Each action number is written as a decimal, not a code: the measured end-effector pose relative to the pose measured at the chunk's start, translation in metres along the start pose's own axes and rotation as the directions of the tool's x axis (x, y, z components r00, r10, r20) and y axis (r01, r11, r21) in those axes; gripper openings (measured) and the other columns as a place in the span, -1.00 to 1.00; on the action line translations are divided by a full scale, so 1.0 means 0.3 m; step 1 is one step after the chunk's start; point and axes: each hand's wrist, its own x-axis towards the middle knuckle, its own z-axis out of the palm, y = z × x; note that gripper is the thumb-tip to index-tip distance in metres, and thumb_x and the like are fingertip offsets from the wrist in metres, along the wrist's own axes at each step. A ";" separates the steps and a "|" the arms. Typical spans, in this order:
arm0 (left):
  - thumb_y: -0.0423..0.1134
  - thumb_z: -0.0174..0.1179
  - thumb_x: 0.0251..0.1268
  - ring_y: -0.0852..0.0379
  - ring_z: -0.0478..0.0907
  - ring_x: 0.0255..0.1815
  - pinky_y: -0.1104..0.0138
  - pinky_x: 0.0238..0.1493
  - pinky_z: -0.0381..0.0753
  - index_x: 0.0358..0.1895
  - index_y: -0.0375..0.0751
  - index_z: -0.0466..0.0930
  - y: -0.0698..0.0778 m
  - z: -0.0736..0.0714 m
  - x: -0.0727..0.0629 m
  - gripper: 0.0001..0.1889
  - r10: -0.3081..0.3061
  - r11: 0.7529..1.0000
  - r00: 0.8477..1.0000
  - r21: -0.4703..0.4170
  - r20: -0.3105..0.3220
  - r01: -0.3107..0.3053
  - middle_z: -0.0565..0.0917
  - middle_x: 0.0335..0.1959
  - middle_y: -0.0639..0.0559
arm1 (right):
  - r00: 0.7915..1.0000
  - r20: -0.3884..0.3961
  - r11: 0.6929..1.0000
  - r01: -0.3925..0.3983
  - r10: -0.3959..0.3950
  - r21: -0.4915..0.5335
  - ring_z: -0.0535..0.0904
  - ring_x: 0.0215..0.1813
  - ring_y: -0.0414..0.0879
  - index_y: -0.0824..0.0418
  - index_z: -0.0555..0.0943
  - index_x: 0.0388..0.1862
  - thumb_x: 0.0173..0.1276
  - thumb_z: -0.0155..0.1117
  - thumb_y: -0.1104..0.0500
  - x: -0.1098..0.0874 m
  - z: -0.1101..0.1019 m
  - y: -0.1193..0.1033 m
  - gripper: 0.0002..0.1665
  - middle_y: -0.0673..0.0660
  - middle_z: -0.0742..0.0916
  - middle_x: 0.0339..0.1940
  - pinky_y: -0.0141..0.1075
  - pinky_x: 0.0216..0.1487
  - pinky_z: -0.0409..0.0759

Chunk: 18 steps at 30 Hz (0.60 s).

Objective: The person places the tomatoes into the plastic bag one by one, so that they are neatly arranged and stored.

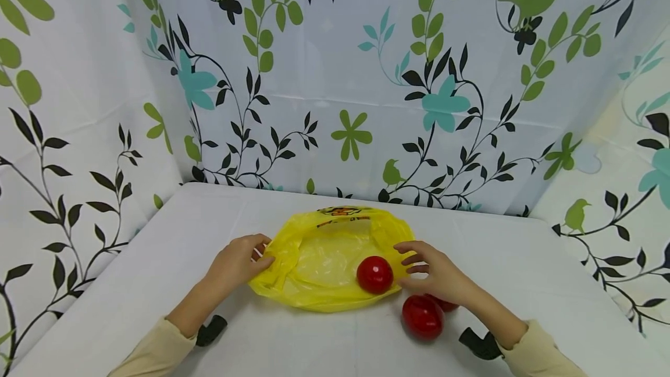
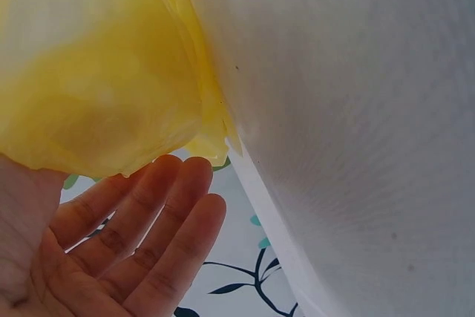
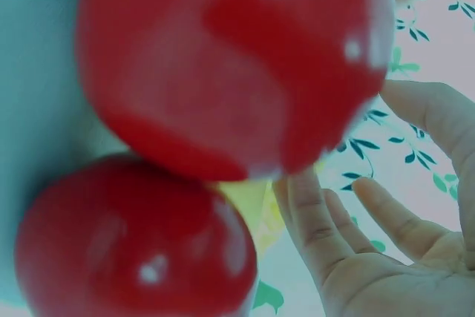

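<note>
A yellow plastic bag [image 1: 324,260] lies with its mouth spread towards me, dark print on its far rim. Inside, near its right edge, sits a glossy red ball-shaped fruit [image 1: 374,275]. At the bag's left edge is my left hand [image 1: 242,260]; the left wrist view shows its fingers [image 2: 159,243] loosely extended beside the plastic, the thumb tip hidden. My right hand [image 1: 437,272] hovers by the right edge, fingers spread, nothing held. Under it lie two more red fruits, one in front [image 1: 423,317], the other [image 1: 445,304] partly hidden. Large in the right wrist view, a red fruit [image 3: 230,72] overlaps a second [image 3: 141,243].
The white table [image 1: 314,348] ends at a hanging patterned cloth [image 1: 335,74], which also covers both sides. Dark curved pieces [image 1: 211,330] show beside both wrists.
</note>
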 end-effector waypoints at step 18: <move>-0.23 0.34 0.20 0.09 0.59 -0.33 0.22 -0.31 0.64 -0.02 -0.34 0.63 -0.004 0.002 -0.004 -0.67 -0.004 1.000 1.000 0.010 -0.005 0.004 0.68 -0.32 -0.04 | 0.990 -0.123 0.995 -0.060 0.069 0.080 0.58 0.11 0.34 0.34 0.39 0.28 0.23 0.42 0.21 -0.093 -0.077 0.065 -0.32 0.45 0.53 0.18 -0.19 -0.02 0.66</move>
